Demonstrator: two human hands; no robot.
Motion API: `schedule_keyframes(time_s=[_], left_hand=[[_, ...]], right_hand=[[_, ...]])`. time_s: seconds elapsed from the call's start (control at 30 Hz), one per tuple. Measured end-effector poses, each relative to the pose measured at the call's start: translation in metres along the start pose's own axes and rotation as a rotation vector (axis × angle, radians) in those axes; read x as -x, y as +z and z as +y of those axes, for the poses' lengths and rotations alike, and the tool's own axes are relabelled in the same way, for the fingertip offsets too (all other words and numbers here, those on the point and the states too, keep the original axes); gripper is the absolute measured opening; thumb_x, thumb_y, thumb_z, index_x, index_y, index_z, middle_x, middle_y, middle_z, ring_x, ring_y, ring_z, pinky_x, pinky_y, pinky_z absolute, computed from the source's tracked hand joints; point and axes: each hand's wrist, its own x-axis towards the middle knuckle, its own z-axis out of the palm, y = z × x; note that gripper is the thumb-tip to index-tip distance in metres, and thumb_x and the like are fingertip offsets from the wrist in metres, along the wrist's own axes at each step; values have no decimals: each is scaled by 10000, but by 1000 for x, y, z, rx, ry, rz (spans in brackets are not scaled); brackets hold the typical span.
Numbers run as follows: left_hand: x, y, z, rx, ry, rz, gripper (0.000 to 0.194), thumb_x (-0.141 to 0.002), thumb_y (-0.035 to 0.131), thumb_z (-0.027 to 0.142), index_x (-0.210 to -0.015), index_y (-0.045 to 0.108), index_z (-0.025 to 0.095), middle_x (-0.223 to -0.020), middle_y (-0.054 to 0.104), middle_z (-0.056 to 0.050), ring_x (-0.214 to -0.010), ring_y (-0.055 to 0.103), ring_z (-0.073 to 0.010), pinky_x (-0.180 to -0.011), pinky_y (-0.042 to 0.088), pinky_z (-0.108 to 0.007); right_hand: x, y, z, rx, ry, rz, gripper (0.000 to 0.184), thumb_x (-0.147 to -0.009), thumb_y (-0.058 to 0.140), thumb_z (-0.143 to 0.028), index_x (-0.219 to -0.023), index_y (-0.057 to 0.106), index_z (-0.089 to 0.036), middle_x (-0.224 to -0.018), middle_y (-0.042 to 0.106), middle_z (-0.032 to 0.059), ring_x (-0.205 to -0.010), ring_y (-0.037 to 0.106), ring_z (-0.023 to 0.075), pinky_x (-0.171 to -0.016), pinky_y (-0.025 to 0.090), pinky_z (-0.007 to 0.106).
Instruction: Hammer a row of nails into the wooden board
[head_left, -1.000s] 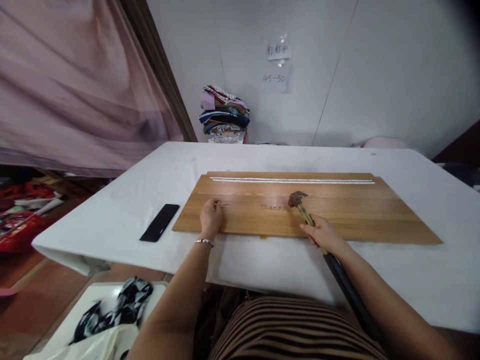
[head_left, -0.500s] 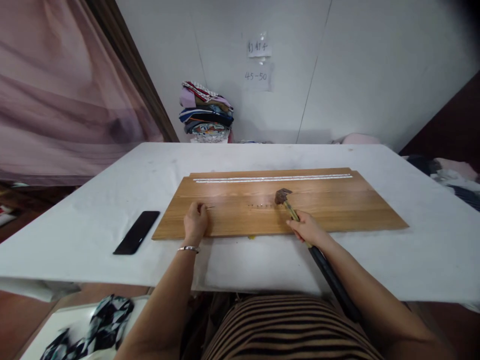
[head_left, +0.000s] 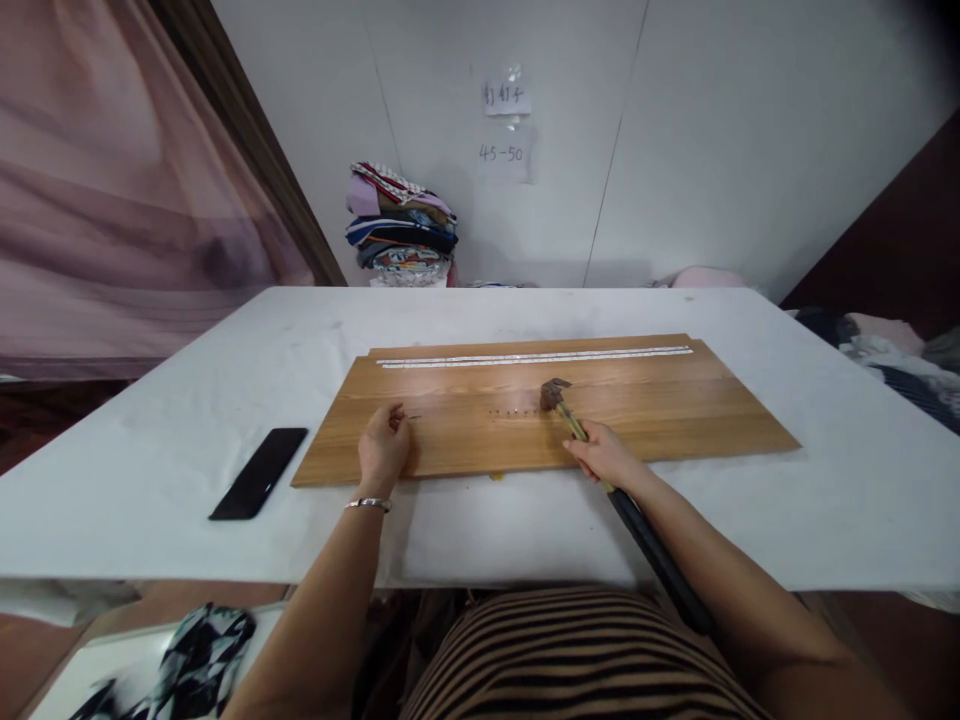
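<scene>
My right hand (head_left: pixel 604 452) is wrapped round the shaft of a claw hammer (head_left: pixel 576 428), whose rusty head hovers over or rests on a wooden board (head_left: pixel 637 400); I cannot tell which. The black grip of the hammer runs back under my right forearm. Over the board's left part, my left hand (head_left: pixel 384 447) pinches a thin nail (head_left: pixel 414 417) that points to the right. A short row of small nails (head_left: pixel 515 412) stands in the board, just left of the hammer head. Two white measuring strips (head_left: pixel 532 358) lie along the board's far edge.
A black phone (head_left: pixel 259 473) lies left of the board on the white-covered table (head_left: pixel 465 545). Folded clothes (head_left: pixel 403 220) are stacked behind the table, below paper notes (head_left: pixel 508 125) on the wall. A pink curtain (head_left: pixel 112 180) hangs at the left.
The whole view has shifted slightly, so the board and hands appear a little further left. Both hands keep their holds, with the hammer and nail in nearly the same places over the board.
</scene>
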Motion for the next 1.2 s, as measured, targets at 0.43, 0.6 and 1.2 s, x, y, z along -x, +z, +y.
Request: schedule_keyframes(time_s=[0.43, 0.6, 1.2], left_hand=[[-1, -2, -1, -92, 27, -42, 193, -813, 557, 326, -878, 699, 214, -926, 756, -69, -879, 694, -230, -736, 505, -309], [-1, -2, 0, -99, 14, -59, 222, -826, 559, 374, -876, 710, 220, -903, 761, -68, -847, 696, -236, -707, 493, -310], [-3, 2, -6, -55, 15, -39, 268, -854, 558, 321, -1039, 727, 225, -973, 780, -55, -885, 717, -218, -747, 521, -298]], right_hand=[[-1, 0, 3, -22, -21, -2, 114, -856, 530, -243, -818, 423, -239, -360, 437, -111, -305, 385, 105, -363, 280, 196], [-4, 1, 7, -27, -21, -1, 138, -849, 564, -260, -822, 431, -239, -370, 438, -112, -300, 386, 102, -357, 280, 195], [-2, 0, 3, -50, -11, 10, 149, -871, 573, -212, -826, 434, -238, -369, 437, -118, -299, 383, 97, -351, 278, 193]])
